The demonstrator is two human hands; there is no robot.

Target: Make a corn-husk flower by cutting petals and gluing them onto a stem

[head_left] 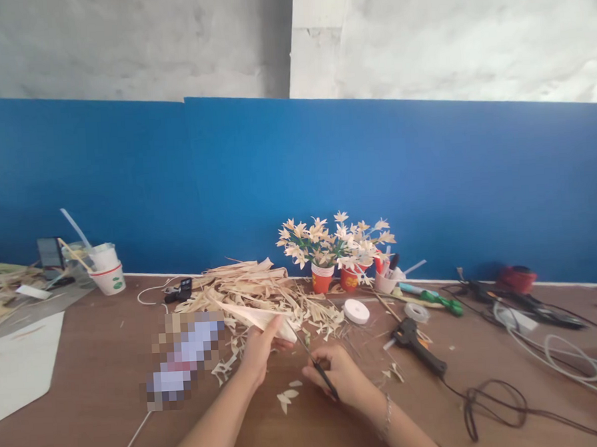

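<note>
Hands: both rest low over the brown tabletop (86,368), close together but not touching.
Left hand (259,351): closed around the wide end of a pale dried leaf strip (248,313), which runs up and to the left from the fingers to a thin point.
Right hand (339,375): closed on a pair of scissors (310,356); the dark handle sits in the fist and the thin blades angle up and left to meet the leaf strip just beside the left hand. How far the blades stand apart cannot be told.
Wrist: a thin bracelet (387,412) circles the right wrist.
Below the hands: a few small pale leaf cuttings (287,396) lie on the tabletop between the two forearms.
Behind the hands: a loose heap of dried leaves (252,286) spreads across the tabletop, touching the held strip.
Further back: two orange paper cups (323,279) hold cream-coloured handmade flowers (334,238), standing against the blue wall panel (426,177).
To the right: a white tape roll (356,311) lies near the cups, and a black glue gun (415,344) lies just beyond it, its cord trailing off to the right.
Far left: a white cup (109,277) with sticks in it stands near the wall panel.
</note>
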